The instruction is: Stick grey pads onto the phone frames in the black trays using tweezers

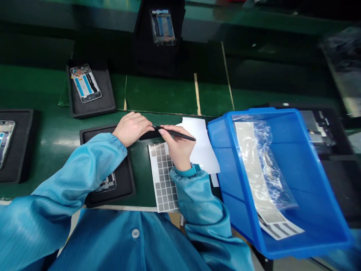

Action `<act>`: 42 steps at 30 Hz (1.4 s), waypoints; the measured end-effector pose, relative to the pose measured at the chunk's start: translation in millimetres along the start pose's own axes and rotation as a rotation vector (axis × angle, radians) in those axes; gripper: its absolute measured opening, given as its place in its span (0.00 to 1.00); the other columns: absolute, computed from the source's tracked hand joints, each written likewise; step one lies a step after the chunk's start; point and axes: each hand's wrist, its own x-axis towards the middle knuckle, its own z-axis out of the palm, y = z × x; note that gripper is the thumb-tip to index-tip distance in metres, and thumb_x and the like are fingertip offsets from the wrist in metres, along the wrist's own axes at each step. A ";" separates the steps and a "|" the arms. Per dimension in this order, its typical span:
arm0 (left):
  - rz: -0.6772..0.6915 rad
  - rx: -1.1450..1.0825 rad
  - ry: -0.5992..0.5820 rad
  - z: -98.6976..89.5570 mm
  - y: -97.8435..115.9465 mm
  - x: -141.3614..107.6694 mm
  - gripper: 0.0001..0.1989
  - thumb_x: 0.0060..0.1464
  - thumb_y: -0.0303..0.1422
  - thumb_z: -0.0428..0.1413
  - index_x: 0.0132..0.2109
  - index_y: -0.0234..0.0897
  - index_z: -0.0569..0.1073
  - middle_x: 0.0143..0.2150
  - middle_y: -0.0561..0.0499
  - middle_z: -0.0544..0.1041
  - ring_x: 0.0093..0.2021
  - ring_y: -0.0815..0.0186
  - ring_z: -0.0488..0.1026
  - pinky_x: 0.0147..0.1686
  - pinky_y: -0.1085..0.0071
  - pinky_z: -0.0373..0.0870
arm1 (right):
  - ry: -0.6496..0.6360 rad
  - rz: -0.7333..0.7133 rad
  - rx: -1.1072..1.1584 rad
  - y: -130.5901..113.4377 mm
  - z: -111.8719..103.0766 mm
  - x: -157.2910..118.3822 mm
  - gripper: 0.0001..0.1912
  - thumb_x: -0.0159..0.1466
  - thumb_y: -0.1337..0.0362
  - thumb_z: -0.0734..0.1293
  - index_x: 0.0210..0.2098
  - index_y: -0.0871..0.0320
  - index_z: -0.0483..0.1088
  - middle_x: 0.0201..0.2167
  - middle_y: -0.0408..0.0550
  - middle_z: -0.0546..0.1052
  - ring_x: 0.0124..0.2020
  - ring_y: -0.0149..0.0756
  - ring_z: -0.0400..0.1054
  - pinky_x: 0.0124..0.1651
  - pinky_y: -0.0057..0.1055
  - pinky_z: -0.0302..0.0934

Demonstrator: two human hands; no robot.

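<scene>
Black tweezers (180, 134) are held in my right hand (179, 147), their tip pointing left. My left hand (132, 128) is closed, its fingertips meeting the tweezers' tip; anything pinched there is too small to make out. Beneath my right hand lies a white sheet of grey square stickers (164, 184). A phone frame (108, 183) rests in a black tray (124, 188), partly hidden by my left sleeve. White paper (201, 145) lies just right of my right hand.
A blue bin (242, 226) at the right holds plastic bags (270, 165) and a striped strip. Black trays with phone frames stand at the far left (24, 150), upper left (105, 90) and top centre (143, 37). Green boards cover the bench behind my hands.
</scene>
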 end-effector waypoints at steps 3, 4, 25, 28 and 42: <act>-0.007 -0.024 -0.023 -1.5 0.5 0.4 0.17 0.68 0.42 0.50 0.42 0.38 0.80 0.39 0.48 0.83 0.39 0.61 0.76 0.41 0.63 0.66 | 0.004 -0.007 -0.001 -0.2 1.0 -0.1 0.06 0.58 0.62 0.77 0.35 0.52 0.80 0.36 0.45 0.84 0.40 0.40 0.79 0.50 0.42 0.74; -0.012 -0.025 -0.029 -2.0 0.7 0.4 0.17 0.68 0.42 0.50 0.42 0.38 0.80 0.39 0.47 0.83 0.39 0.61 0.76 0.41 0.62 0.66 | 0.007 -0.012 0.001 -0.4 1.4 -0.1 0.06 0.58 0.62 0.77 0.35 0.52 0.80 0.35 0.45 0.84 0.40 0.40 0.79 0.49 0.42 0.75; -0.136 0.083 -0.040 -22.9 -3.3 -10.5 0.15 0.62 0.39 0.58 0.49 0.31 0.77 0.47 0.39 0.80 0.49 0.51 0.74 0.47 0.57 0.67 | 0.128 0.043 -0.083 -24.3 23.8 -6.4 0.11 0.55 0.56 0.78 0.32 0.55 0.78 0.30 0.45 0.82 0.30 0.38 0.77 0.37 0.38 0.74; -0.265 0.085 0.007 -58.7 -21.8 -37.2 0.15 0.63 0.39 0.57 0.51 0.33 0.76 0.48 0.42 0.79 0.51 0.51 0.73 0.51 0.55 0.67 | 0.052 0.112 -0.024 -30.2 40.3 -21.0 0.10 0.56 0.57 0.78 0.33 0.55 0.79 0.28 0.43 0.81 0.27 0.35 0.75 0.33 0.34 0.72; -0.531 0.063 0.201 -52.6 -7.4 -211.3 0.11 0.63 0.30 0.54 0.50 0.41 0.76 0.51 0.45 0.79 0.54 0.55 0.74 0.51 0.56 0.72 | -0.321 0.349 -0.051 -30.6 137.9 -84.5 0.08 0.58 0.58 0.76 0.31 0.56 0.79 0.31 0.47 0.84 0.30 0.38 0.78 0.32 0.32 0.73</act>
